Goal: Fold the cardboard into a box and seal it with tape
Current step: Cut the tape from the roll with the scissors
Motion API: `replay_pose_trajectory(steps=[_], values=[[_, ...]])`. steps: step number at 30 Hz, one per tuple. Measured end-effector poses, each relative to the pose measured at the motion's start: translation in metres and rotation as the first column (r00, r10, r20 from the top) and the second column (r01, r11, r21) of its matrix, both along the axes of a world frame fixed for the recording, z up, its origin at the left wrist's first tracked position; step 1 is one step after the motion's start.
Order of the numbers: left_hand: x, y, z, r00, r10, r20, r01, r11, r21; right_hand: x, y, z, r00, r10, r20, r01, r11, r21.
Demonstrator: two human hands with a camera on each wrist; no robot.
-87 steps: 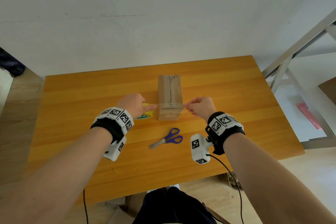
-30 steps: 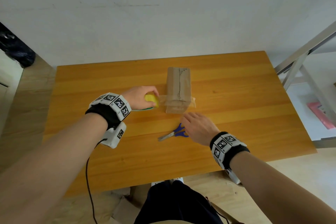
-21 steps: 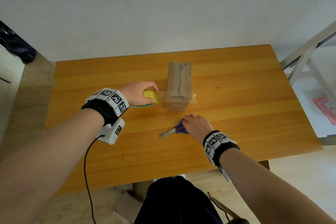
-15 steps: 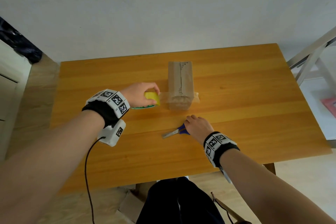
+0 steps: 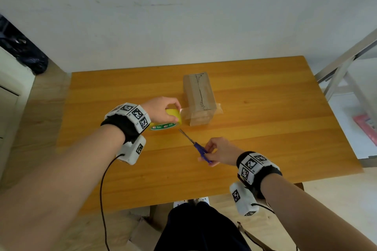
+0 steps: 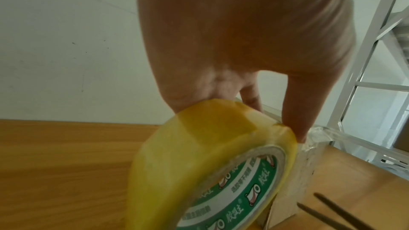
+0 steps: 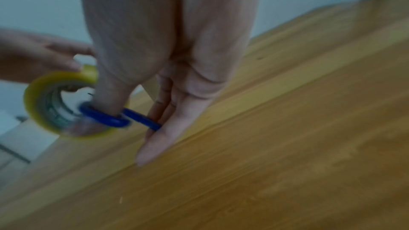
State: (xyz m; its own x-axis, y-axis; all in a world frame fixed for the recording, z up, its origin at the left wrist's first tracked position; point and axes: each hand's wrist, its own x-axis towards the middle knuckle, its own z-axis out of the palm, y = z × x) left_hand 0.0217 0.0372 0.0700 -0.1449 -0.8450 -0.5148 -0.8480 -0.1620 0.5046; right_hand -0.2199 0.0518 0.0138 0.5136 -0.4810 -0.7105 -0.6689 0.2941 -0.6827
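One cardboard box (image 5: 199, 96) is standing on the wooden worktop (image 5: 265, 128), just beyond and to the right of the left hand (image 5: 161, 108), with clear tape wrapping its near end and a strip running across to the single roll of yellow tape (image 5: 170, 120). The left hand is gripping that roll from above, fingers curling over its rim, and the roll is resting on edge on the worktop right beside the box. Nearer the person, the right hand (image 5: 219, 152) is holding the one pair of blue-handled scissors (image 5: 193, 144): in the right wrist view the thumb is sitting through one handle loop and the fingers are closing on the other. The blades are pointing away from the right hand toward the roll, their tips lying just short of it. One marker band is sitting on each wrist, two in all.
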Motion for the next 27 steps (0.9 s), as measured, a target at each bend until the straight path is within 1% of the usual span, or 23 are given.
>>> replay_pose_trajectory(steps=[3,5,8,11,19,27], values=[[0.000,0.001,0.000,1.000,0.015,-0.017,-0.015,1.000,0.007,0.005,0.007,0.004,0.988,-0.152,-0.003,0.151,0.976,0.157],[0.000,0.002,-0.001,0.999,0.032,-0.025,-0.031,0.999,0.009,0.006,0.011,0.004,0.973,-0.231,0.014,0.222,0.948,0.227],[0.000,0.003,-0.002,0.998,0.061,-0.032,-0.060,0.998,0.006,0.008,0.017,0.002,0.942,-0.304,0.143,0.254,0.923,0.288],[0.000,0.004,-0.003,0.995,0.089,-0.049,-0.089,0.996,0.014,0.015,0.022,0.000,0.910,-0.363,0.198,0.286,0.899,0.331],[0.002,0.004,-0.008,0.990,0.110,-0.083,-0.108,0.994,0.028,0.034,0.026,-0.006,0.862,-0.442,0.249,0.365,0.881,0.301],[0.003,0.004,-0.010,0.988,0.112,-0.105,-0.109,0.994,0.031,0.037,0.026,-0.007,0.875,-0.407,0.262,0.360,0.909,0.208]])
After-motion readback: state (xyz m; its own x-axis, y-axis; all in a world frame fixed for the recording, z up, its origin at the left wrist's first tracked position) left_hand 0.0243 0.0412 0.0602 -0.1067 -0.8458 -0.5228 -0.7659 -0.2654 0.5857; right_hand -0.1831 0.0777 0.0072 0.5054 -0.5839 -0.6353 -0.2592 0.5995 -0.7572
